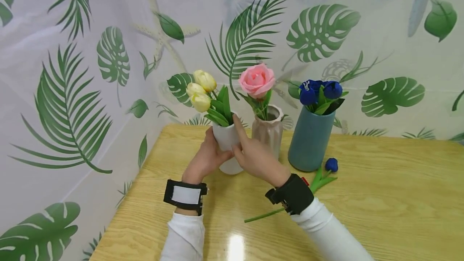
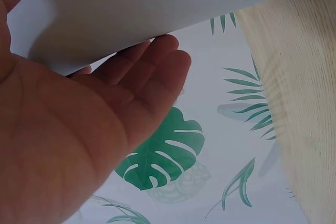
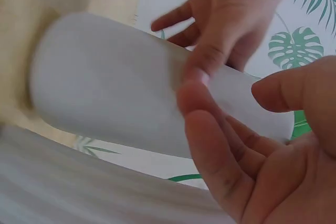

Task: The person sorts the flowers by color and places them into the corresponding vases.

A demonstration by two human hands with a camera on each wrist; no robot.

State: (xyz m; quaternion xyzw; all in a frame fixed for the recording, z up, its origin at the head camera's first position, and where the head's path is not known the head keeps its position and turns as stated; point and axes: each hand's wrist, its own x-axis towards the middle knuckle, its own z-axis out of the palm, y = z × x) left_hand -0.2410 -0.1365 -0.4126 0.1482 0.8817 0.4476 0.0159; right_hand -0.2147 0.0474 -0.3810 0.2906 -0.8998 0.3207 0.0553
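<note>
A white vase (image 1: 230,166) holding pale yellow tulips (image 1: 200,103) stands upright, slightly tilted, at the table's left, with both hands on it. The left hand (image 1: 204,157) grips its left side, thumb across the front; in the left wrist view the fingers (image 2: 160,80) reach behind the vase (image 2: 142,3). Against the right side is the right hand (image 1: 258,158), one digit stretched up near the rim. The right wrist view shows its curled fingers (image 3: 210,140) at the vase's (image 3: 105,77) surface, beside the left thumb. The tulip stems are hidden inside the vase.
Just right stands a ribbed beige vase (image 1: 268,134) with a pink rose (image 1: 257,80). Further right is a blue-grey vase (image 1: 311,142) of blue tulips (image 1: 320,92). A single blue tulip (image 1: 331,165) lies on the wooden table (image 1: 384,196), partly under the right wrist.
</note>
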